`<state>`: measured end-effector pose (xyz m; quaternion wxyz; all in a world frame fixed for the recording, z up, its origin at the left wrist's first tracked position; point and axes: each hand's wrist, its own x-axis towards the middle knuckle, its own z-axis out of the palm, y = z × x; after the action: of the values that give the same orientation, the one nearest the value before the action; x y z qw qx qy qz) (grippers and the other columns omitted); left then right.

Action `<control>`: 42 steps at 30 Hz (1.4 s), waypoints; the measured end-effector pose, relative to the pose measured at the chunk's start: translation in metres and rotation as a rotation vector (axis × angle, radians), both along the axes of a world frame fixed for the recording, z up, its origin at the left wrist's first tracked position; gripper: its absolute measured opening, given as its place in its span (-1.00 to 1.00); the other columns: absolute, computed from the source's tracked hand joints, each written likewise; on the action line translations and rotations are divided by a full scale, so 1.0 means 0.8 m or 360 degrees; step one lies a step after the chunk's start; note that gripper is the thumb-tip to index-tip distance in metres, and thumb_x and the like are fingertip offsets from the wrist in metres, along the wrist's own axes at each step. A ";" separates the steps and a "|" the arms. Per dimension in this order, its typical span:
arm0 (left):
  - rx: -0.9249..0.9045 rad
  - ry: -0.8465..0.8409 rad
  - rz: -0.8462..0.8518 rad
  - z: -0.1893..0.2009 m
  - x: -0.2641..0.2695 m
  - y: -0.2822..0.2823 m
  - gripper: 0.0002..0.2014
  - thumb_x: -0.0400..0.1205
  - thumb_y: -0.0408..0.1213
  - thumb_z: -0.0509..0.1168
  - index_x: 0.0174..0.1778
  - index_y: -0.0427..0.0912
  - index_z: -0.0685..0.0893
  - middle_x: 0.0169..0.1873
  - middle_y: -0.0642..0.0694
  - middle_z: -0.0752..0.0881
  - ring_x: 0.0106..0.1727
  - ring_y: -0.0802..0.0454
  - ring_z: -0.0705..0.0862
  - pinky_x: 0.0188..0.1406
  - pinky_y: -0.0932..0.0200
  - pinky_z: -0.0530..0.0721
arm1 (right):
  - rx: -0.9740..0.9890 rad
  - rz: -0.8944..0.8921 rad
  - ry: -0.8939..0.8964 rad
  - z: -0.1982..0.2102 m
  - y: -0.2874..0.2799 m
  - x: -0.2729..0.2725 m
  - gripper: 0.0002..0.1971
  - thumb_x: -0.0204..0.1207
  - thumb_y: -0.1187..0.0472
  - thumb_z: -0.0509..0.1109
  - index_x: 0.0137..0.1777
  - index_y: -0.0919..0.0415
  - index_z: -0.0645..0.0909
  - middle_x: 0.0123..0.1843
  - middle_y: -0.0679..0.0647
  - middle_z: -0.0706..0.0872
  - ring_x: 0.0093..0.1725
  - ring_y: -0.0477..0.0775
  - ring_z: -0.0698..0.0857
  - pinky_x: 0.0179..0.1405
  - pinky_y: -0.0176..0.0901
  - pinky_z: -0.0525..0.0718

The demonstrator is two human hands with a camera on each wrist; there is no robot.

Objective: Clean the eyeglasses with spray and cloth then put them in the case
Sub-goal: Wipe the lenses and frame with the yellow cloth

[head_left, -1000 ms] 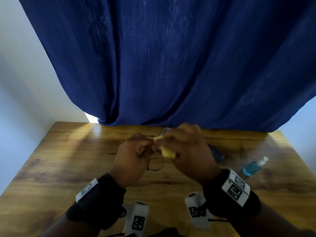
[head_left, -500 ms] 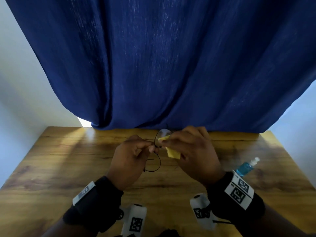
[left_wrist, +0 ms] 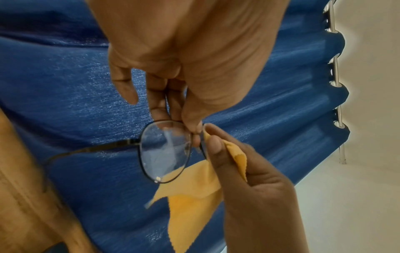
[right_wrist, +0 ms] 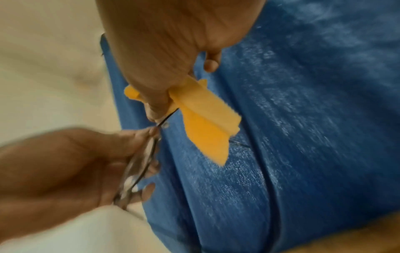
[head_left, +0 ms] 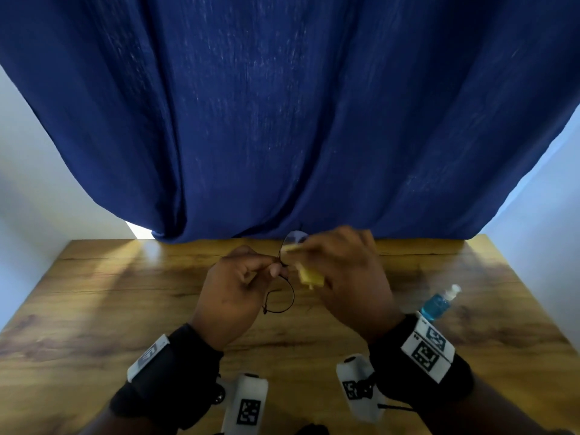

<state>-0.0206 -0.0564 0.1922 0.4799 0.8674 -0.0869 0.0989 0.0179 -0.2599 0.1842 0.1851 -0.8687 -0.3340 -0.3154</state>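
Since a second ago the camera view has tipped upward, so the spray bottle (head_left: 437, 303) now shows just beyond the right wrist, and the dark shape that lay beside the right hand is hidden; both hands have stayed together over the middle of the table (head_left: 103, 296).

One pair of eyeglasses (left_wrist: 165, 150) is held up in the air between two hands. The left hand (head_left: 233, 296) pinches the thin dark frame near the bridge, thumb and fingertips curled onto the rim of one lens. The right hand (head_left: 346, 277) grips one yellow cloth (left_wrist: 194, 191) and pinches it over the second lens, thumb on one side and fingers on the other; the loose corners of the cloth hang free below. In the left wrist view the uncovered lens shows streaks or smears, though this may partly be reflection. One temple arm sticks out sideways from that lens.

One small bottle of blue liquid with a clear cap lies on the table to the right, well apart from the glasses. Behind the table hangs one dark blue curtain (head_left: 282, 120). Each wrist carries a black band with white coded tags.
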 end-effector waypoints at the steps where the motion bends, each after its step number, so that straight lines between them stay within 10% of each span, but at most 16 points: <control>1: -0.0009 0.0008 0.0001 0.000 0.001 -0.003 -0.85 0.69 -0.22 0.42 -0.06 0.10 0.90 -0.17 0.09 0.74 -0.05 0.18 0.74 -0.14 0.55 0.55 | 0.0115 -0.0073 0.0041 0.001 -0.004 0.003 -0.68 0.56 0.16 0.49 0.28 -0.13 0.79 0.08 -0.16 0.74 0.04 0.04 0.61 -0.03 0.12 0.56; 18: 0.0002 -0.0038 -0.0020 0.008 -0.009 0.020 -0.82 0.70 -0.18 0.40 -0.10 0.19 0.87 -0.20 0.12 0.74 -0.05 0.15 0.73 -0.14 0.51 0.56 | -0.0250 0.0026 -0.0064 0.015 0.016 -0.015 -0.55 0.58 0.23 0.34 0.45 -0.08 0.69 0.12 -0.13 0.70 0.08 0.03 0.58 0.06 0.02 0.50; 35: -0.0018 0.0045 -0.0048 0.003 0.000 0.047 -0.84 0.70 -0.19 0.40 -0.05 0.10 0.89 -0.16 0.14 0.78 -0.09 0.30 0.72 -0.15 0.56 0.51 | 0.0213 -0.0056 0.0103 0.009 0.027 -0.021 -0.71 0.53 0.17 0.42 0.17 -0.10 0.84 0.08 -0.17 0.80 0.06 0.00 0.66 -0.01 0.09 0.50; 42: -0.0069 0.0060 -0.0031 0.004 0.000 0.034 -0.84 0.70 -0.14 0.39 -0.06 0.17 0.88 -0.07 0.09 0.82 0.01 0.21 0.77 -0.01 0.29 0.64 | 0.0314 -0.0122 0.0182 0.022 0.025 -0.021 -0.80 0.60 0.05 0.45 0.18 -0.01 0.78 -0.01 -0.16 0.81 0.00 -0.11 0.65 0.05 0.00 0.51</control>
<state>-0.0209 -0.0295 0.1957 0.5011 0.8576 -0.0841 0.0799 0.0013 -0.2396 0.2020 0.2763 -0.8750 -0.2568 -0.3034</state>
